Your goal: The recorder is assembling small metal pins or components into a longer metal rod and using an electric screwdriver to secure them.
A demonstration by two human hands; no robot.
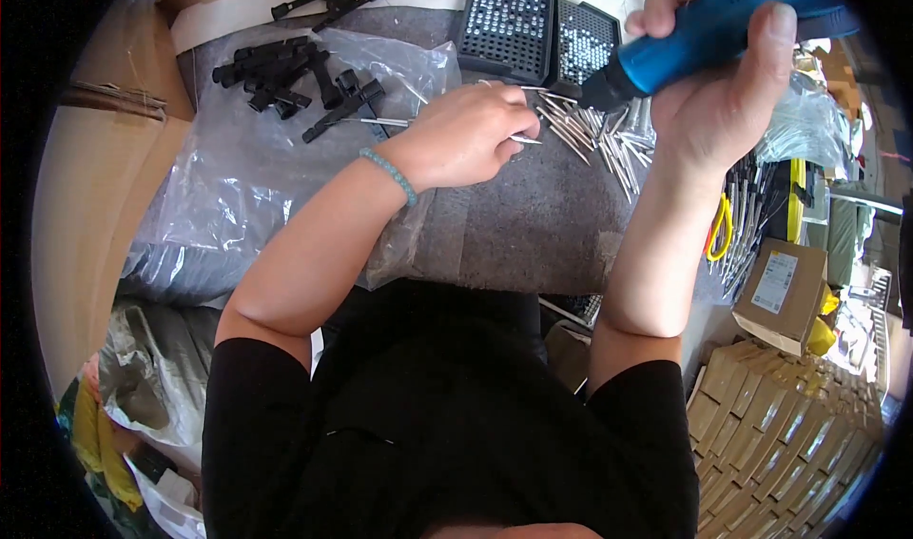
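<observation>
My left hand (475, 135), a beaded bracelet at its wrist, is closed around a thin metal rod (526, 140) whose end sticks out past the fingers. Another slim rod (380, 121) shows on the other side of this hand, reaching toward a black T-shaped part (342, 109); whether it is the same rod is hidden. Raised at the upper right, my right hand (728, 106) grips a blue handheld power tool (713, 30) with a black nose pointing down-left. Below that nose lies a loose pile of metal rods (609, 139).
Several black T-shaped parts (276, 73) rest on a clear plastic bag (228, 168) at left. Black trays (509, 25) of small metal pieces stand at the back. Yellow-handled scissors (720, 227) and a cardboard box (780, 287) are at right. A tall carton (90, 206) borders the left.
</observation>
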